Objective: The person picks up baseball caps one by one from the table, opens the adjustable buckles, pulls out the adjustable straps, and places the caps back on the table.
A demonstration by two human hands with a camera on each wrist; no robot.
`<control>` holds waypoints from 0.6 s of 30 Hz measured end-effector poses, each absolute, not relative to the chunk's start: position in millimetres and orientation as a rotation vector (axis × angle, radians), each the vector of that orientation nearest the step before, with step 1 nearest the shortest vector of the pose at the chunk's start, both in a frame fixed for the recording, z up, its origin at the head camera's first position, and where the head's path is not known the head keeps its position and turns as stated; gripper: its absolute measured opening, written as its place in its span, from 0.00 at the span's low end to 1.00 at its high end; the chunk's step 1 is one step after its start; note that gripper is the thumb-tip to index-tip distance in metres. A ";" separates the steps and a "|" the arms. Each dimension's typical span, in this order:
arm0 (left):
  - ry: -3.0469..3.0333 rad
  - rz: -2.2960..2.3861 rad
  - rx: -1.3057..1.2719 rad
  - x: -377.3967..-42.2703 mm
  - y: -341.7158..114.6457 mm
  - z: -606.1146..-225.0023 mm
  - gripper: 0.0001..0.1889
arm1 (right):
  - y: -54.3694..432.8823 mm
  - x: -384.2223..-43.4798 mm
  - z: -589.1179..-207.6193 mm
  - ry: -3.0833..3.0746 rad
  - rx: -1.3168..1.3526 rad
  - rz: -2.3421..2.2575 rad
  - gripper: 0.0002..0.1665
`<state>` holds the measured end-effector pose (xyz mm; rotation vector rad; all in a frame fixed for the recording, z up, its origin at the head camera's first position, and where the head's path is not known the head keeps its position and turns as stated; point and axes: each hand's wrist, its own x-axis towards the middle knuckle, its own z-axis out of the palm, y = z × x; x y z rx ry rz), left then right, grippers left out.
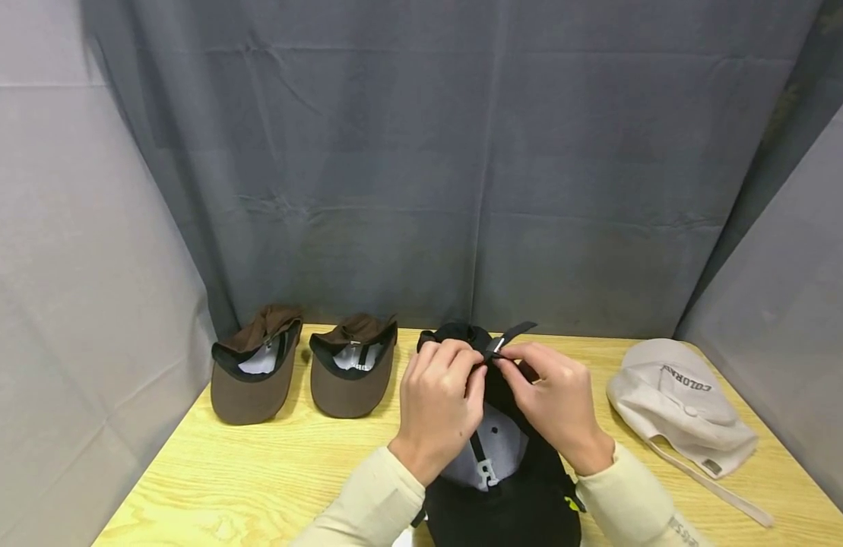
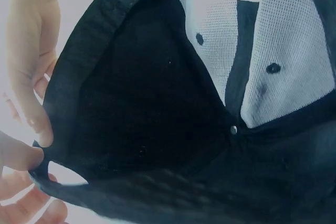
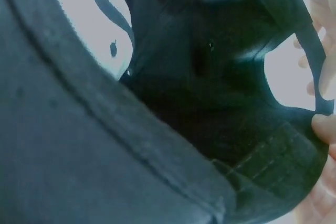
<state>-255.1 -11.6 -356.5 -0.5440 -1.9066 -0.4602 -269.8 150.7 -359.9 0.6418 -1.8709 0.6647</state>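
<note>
A black cap lies inside up, its brim toward me and its crown opening facing me. Pale lining with a white plastic piece shows inside it. At the far back edge, my left hand pinches the black back strap by its small pale buckle. Thumb and fingertips of my right hand pinch the same strap from the right. The strap's loose end sticks out above the fingers. In the left wrist view, the dark inside and white mesh lining fill most of the picture.
Two brown caps stand at the back left of the wooden table, insides facing me. A beige cap with lettering lies at the right, its long strap trailing forward. Grey cloth hangs behind.
</note>
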 end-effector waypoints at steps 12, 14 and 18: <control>-1.882 -0.494 -0.560 -253.4 -10.8 -355.1 0.03 | 152.4 -270.7 -360.3 -1.787 0.825 0.759 0.21; -1.872 -0.498 -0.562 -253.4 -10.6 -354.4 0.03 | 152.3 -271.0 -359.9 -1.772 0.831 0.743 0.22; -1.856 -0.503 -0.566 -253.3 -10.3 -353.4 0.03 | 152.8 -271.8 -359.8 -1.756 0.847 0.729 0.21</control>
